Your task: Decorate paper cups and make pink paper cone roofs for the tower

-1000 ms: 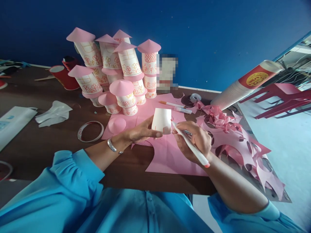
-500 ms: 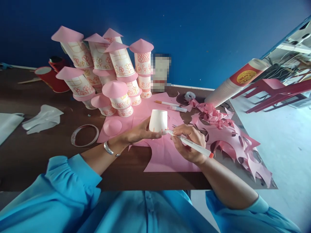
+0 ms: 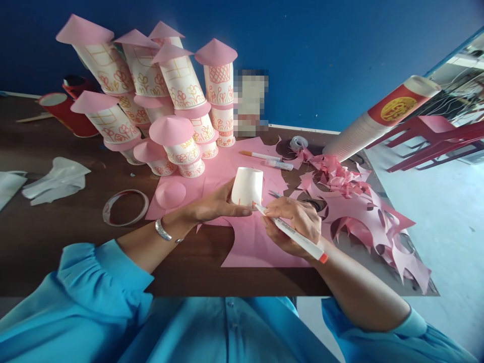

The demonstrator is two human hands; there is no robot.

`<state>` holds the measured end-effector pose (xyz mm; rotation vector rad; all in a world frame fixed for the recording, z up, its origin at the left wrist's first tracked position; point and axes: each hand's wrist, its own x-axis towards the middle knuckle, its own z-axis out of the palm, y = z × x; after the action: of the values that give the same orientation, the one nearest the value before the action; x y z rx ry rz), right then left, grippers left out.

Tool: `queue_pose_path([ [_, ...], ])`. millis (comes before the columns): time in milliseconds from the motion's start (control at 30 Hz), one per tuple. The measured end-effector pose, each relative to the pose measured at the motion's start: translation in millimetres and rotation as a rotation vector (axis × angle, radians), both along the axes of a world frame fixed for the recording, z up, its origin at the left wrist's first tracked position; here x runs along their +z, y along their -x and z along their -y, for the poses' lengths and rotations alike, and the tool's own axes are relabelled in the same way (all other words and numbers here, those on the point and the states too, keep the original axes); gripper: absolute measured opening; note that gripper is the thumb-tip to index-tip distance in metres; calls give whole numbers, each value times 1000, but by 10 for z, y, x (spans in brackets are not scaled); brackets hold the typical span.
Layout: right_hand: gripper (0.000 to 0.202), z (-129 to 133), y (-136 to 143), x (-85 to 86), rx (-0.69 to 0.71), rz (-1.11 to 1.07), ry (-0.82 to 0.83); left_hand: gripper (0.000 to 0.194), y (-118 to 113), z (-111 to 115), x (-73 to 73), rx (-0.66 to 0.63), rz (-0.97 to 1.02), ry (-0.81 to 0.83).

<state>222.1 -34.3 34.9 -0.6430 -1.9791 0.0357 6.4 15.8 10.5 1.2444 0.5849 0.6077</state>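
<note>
A white paper cup (image 3: 247,185) is held upside down or tilted, I cannot tell which, by my left hand (image 3: 223,204), thumb along its lower edge. Short orange strokes mark that edge. My right hand (image 3: 293,222) grips a white marker pen (image 3: 298,237) with an orange-red end, its tip at the strokes on the cup. Beneath both hands lies pink paper (image 3: 260,247). Just behind the right hand, the tips of scissors (image 3: 275,194) show; the rest is mostly hidden.
Decorated cup towers (image 3: 187,93) with pink cone roofs stand at back left. Two more markers (image 3: 260,156) lie behind the cup. Pink scraps (image 3: 351,206) and a leaning cup stack (image 3: 363,126) are at right. A tape roll (image 3: 125,207), plastic wrap (image 3: 58,181) and a pink cone (image 3: 170,194) sit left.
The marker's tip has shifted slightly left along the cup's lower edge, and the right hand with it. The head view has moved a little closer. Both grips stay the same.
</note>
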Motion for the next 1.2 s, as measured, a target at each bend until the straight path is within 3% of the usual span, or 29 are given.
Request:
queue_pose_path([
  [467, 16, -15, 6, -47, -40, -3, -29, 63, -8, 8, 64, -18, -17, 28],
  [1200, 16, 3, 11, -9, -55, 26, 5, 59, -7, -8, 25, -15, -6, -7],
])
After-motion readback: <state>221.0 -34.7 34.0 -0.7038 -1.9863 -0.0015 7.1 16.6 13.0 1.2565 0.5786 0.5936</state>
